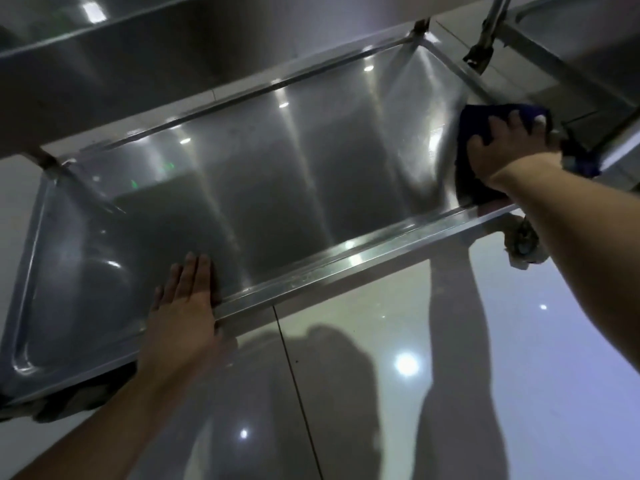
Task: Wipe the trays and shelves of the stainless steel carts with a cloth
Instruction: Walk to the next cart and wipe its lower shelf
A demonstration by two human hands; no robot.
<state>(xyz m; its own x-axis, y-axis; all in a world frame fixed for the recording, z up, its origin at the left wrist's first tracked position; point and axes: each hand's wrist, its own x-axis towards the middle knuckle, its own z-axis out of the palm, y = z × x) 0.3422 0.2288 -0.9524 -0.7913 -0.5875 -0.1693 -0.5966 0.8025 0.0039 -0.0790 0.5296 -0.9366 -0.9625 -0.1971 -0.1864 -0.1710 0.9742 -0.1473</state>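
The lower shelf [263, 188] of a stainless steel cart fills the middle of the head view, a shallow tray with a raised rim. My right hand [502, 147] presses a dark blue cloth [467, 181] against the shelf's right end wall, fingers spread over the cloth. My left hand [183, 306] lies flat and open across the near rim [329, 268], fingers reaching onto the shelf floor. The cart's upper shelf [121, 57] hangs over the far side at the top left.
A second steel cart [571, 57] stands close at the top right, its post [488, 32] next to the cloth. A caster wheel [524, 244] sits below the near right corner. Glossy tiled floor [450, 375] spreads in front.
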